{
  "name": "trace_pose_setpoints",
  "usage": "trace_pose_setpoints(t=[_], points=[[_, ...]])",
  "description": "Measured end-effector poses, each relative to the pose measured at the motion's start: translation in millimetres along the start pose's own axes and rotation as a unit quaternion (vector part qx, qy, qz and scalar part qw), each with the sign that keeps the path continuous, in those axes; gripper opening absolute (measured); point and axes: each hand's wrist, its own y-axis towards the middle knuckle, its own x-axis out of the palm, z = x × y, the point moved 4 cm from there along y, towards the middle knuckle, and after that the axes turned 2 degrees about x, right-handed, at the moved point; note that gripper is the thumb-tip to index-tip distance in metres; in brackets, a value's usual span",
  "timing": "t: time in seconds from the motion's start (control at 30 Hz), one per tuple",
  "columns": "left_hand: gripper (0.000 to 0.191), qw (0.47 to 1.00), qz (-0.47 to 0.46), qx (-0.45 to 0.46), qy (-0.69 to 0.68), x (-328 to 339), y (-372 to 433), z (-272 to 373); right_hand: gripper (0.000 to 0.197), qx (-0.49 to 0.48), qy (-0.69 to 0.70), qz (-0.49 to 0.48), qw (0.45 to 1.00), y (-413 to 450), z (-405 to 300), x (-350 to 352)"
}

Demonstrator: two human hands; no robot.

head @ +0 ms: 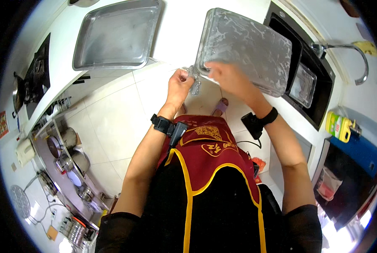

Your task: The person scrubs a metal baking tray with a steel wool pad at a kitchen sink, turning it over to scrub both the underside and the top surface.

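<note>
My left hand [179, 83] pinches a crumpled, silvery, mesh-like scouring pad [194, 83] just off the near corner of a metal baking tray. That tray [250, 47] shows its flat face streaked with whitish suds and lies partly over the sink's edge. At the tray's near left corner is my right hand [223, 76], blurred, its fingers bent over the rim; whether it holds anything cannot be told. A second rectangular metal tray [118, 34], hollow side up, rests on the counter at the left.
A dark sink [323, 91] with a clear plastic container [303, 85] in it and a curved faucet [361, 60] is at the right. A yellow bottle [337, 126] stands beside it. Shelves of pots [69, 158] and a stove [38, 74] are at the left.
</note>
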Motion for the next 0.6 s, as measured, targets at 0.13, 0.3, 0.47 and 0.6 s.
trace_pose_setpoints(t=[0.13,0.3,0.47,0.6], points=[[0.007,0.999,0.044,0.011,0.009,10,-9,-14,0.038,-0.068,-0.169,0.122,0.976,32,32,-43],[0.013,0.968,0.191,0.106,0.125,33,0,-5,0.044,-0.186,-0.275,0.136,0.933,33,64,-17],[0.013,0.934,0.225,0.108,0.254,43,12,17,0.046,-0.194,-0.323,0.149,0.914,28,66,-15],[0.013,0.902,0.162,0.108,0.385,29,40,37,0.046,-0.192,-0.341,0.145,0.909,30,67,-14]])
